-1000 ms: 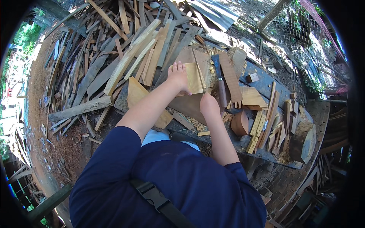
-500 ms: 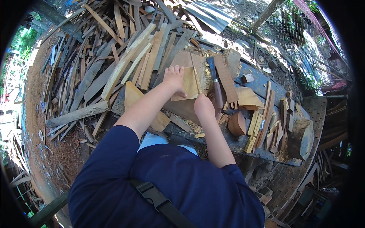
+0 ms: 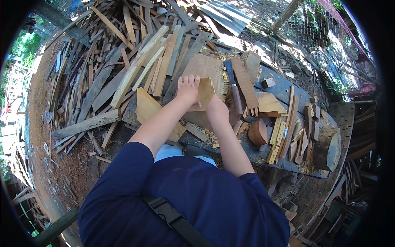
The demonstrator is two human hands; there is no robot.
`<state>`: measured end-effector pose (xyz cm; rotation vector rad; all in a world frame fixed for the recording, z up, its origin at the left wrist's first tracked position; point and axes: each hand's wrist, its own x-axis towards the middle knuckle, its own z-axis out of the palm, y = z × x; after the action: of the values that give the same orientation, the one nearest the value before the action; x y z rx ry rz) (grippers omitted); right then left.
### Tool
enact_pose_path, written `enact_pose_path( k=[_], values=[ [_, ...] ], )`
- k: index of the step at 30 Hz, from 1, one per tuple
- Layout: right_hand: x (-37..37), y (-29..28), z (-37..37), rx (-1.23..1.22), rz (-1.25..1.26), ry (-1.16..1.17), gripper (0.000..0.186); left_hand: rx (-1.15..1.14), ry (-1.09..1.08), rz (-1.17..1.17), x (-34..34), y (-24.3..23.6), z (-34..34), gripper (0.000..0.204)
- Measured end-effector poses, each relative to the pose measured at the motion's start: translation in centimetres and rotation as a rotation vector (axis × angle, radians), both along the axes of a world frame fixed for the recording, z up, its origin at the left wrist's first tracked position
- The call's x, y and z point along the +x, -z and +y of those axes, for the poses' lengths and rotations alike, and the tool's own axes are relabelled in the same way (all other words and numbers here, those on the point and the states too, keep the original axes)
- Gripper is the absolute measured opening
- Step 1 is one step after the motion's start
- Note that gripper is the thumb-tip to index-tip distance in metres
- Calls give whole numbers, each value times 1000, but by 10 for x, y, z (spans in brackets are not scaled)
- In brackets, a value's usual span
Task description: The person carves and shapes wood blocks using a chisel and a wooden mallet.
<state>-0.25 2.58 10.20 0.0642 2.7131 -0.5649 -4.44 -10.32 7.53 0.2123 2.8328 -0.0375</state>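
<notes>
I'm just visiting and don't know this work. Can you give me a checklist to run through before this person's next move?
1. Left hand on the yellowish board: ok, its fingers are spread over the board's left part.
2. Right hand grip: cannot tell, its fingers and anything in them are hidden.
3. Hands apart: ok, a narrow gap shows between them.
4. Blue-bladed tool out of the hands: ok, it lies to their right.
5. Surface free of wood shavings: not ok, some lie near the right hand.
6. Board fully flat: cannot tell from this angle.
</notes>
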Motion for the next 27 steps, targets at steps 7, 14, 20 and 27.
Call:
enact_pose_path(
  k=[7,14,20,27],
  values=[
    [12,-6,13,42,-27,60,20,3,95,-51,-22,-15,-5,108],
    [12,-14,23,-20,74,77,23,118,79,65,-38,-44,1,69],
    [6,-35,22,-132,145,94,26,214,143,163,-40,-84,-8,35],
    [6,-58,13,-168,166,82,25,281,66,198,-41,-94,-14,33]
  ],
)
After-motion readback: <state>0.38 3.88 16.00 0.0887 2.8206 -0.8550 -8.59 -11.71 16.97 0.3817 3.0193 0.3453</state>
